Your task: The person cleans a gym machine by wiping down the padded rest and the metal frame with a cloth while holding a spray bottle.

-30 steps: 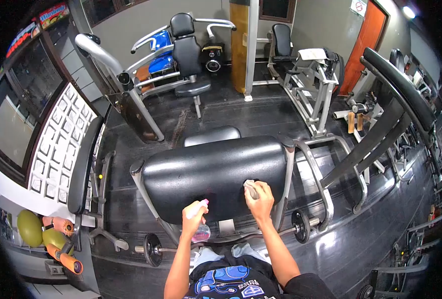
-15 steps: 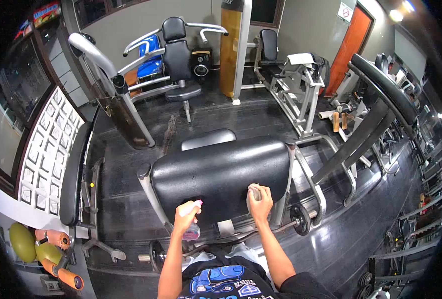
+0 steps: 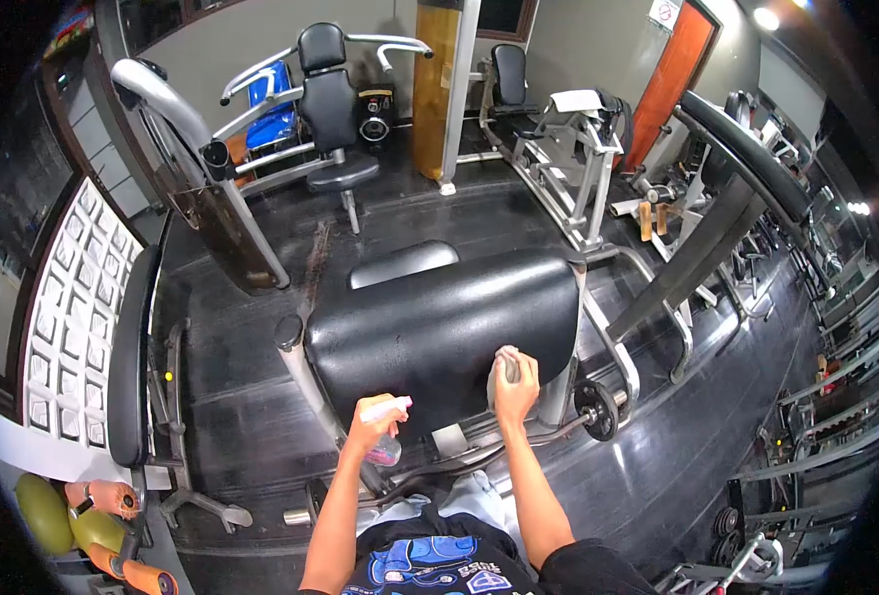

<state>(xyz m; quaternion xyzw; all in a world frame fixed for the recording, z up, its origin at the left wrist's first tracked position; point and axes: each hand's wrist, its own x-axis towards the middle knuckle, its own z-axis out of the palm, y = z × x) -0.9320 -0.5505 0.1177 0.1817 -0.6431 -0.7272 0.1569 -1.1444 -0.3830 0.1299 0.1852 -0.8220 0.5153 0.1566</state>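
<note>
My left hand point(image 3: 371, 424) is closed around the white neck of a spray bottle point(image 3: 385, 451), whose clear lower part shows pink liquid. The bottle is over the near left edge of a wide black padded bench point(image 3: 439, 332). Near the pad's right part, my right hand point(image 3: 517, 385) is closed on a crumpled light grey cloth point(image 3: 505, 369). Whether the cloth touches the pad is hard to tell. Below the pad's near edge lies a curved barbell point(image 3: 459, 468) with a black plate point(image 3: 596, 409) at its right end.
A small black seat pad point(image 3: 403, 264) is just beyond the bench. Weight machines stand behind, one with a black backrest point(image 3: 327, 107). Another padded bench point(image 3: 134, 357) is at the left, above green balls point(image 3: 45, 514). A slanted black pad point(image 3: 742, 154) rises at the right.
The view has turned, and the room has shifted left in it. Both hands still hold the bottle and the cloth; the bottle has tilted slightly.
</note>
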